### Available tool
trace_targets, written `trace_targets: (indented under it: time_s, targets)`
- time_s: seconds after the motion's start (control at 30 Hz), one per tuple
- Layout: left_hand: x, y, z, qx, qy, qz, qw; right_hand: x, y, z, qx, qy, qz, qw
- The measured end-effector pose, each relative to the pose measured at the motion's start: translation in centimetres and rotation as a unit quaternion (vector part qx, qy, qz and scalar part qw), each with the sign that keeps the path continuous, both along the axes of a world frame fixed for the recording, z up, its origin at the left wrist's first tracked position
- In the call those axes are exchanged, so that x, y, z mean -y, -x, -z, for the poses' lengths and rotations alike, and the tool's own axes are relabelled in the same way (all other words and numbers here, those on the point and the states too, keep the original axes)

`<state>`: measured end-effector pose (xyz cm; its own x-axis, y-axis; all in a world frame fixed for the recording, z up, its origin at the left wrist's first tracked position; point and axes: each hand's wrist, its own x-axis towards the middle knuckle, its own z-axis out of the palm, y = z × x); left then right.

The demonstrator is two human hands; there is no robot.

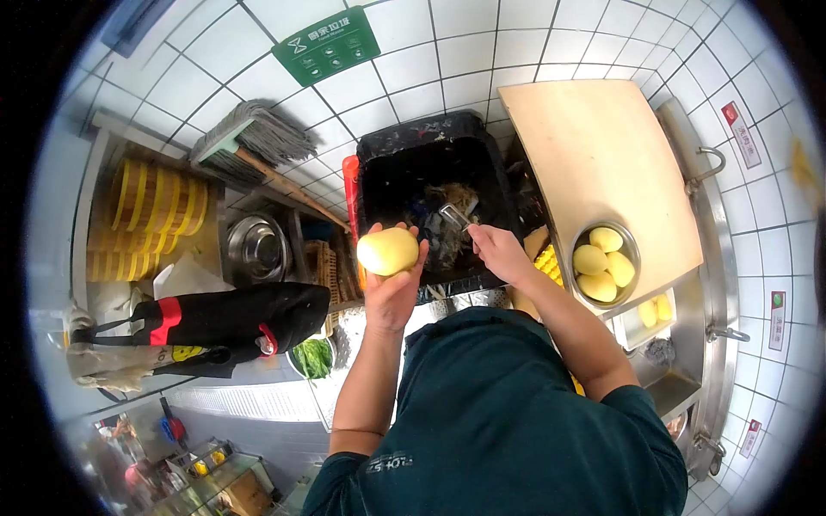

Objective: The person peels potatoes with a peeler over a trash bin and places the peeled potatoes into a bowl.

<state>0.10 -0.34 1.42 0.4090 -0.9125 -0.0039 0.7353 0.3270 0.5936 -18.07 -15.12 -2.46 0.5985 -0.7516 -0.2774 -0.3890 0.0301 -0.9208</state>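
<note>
My left hand (393,295) is wrapped round a large peeled potato (387,251), held up at the left front of a black bin (387,155). In my right hand (499,252) is a metal peeler (453,216), its head pointing up and left over the bin's opening. Potato and peeler are apart from each other. Scraps and peelings (454,196) lie inside the bin. To the right, a steel bowl (578,291) with several peeled potatoes (591,260) stands on a wooden board (594,163).
Beyond the board run sinks with taps (727,333); more potatoes (656,310) lie in a white container there. At left are a mop (258,142), yellow-striped baskets (155,198), steel bowls (261,248) and a hanging black apron (232,322). Leafy greens (313,357) sit behind my left arm.
</note>
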Motion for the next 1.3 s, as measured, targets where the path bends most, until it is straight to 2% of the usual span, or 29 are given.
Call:
trace_targets:
  time_s: [0.07, 0.17, 0.27, 0.37, 0.47, 0.67, 0.97, 1.07, 1.17, 1.2, 1.3]
  targets:
    - [0.0, -0.2, -0.1, -0.031, 0.046, 0.033, 0.998, 0.3, 0.4, 0.6, 0.006, 0.010, 0.005, 1.000]
    - [0.1, 0.3, -1.0, -0.157, 0.076, 0.052, 0.983, 0.2, 0.7, 1.3, 0.015, 0.011, 0.012, 1.000]
    - [0.4, 0.0, -0.6, -0.224, 0.050, 0.048, 0.972, -0.1, 0.7, 1.2, 0.022, 0.010, 0.015, 1.000]
    - [0.5, -0.1, 0.6, -0.226, -0.027, 0.017, 0.974, -0.2, 0.5, 0.5, 0.019, 0.001, 0.014, 1.000]
    - [0.4, 0.0, 2.2, -0.191, -0.016, 0.000, 0.981, -0.1, 0.6, 0.4, 0.021, 0.015, 0.018, 1.000]
    - [1.3, -0.1, 0.2, -0.240, -0.005, 0.021, 0.971, -0.4, -0.1, -0.5, 0.045, 0.017, -0.004, 0.999]
    - [1.0, -0.6, 4.2, -0.224, -0.116, -0.001, 0.968, 0.7, 1.2, 0.2, 0.020, 0.010, 0.010, 1.000]
    - [1.7, -2.0, 2.9, -0.176, -0.039, 0.016, 0.983, 1.1, 1.7, 0.2, 0.020, -0.002, 0.024, 1.000]
    - [2.8, -2.3, -3.9, -0.175, 0.052, 0.008, 0.983, 0.8, 1.8, 0.1, 0.030, 0.002, 0.040, 0.999]
    - [2.8, -2.9, -4.6, -0.126, 0.084, 0.017, 0.988, 0.9, 1.8, 0.1, 0.027, 0.004, 0.040, 0.999]
    - [1.4, -5.4, -0.6, -0.093, -0.024, 0.007, 0.995, 1.7, 1.7, -0.7, 0.023, 0.001, 0.038, 0.999]
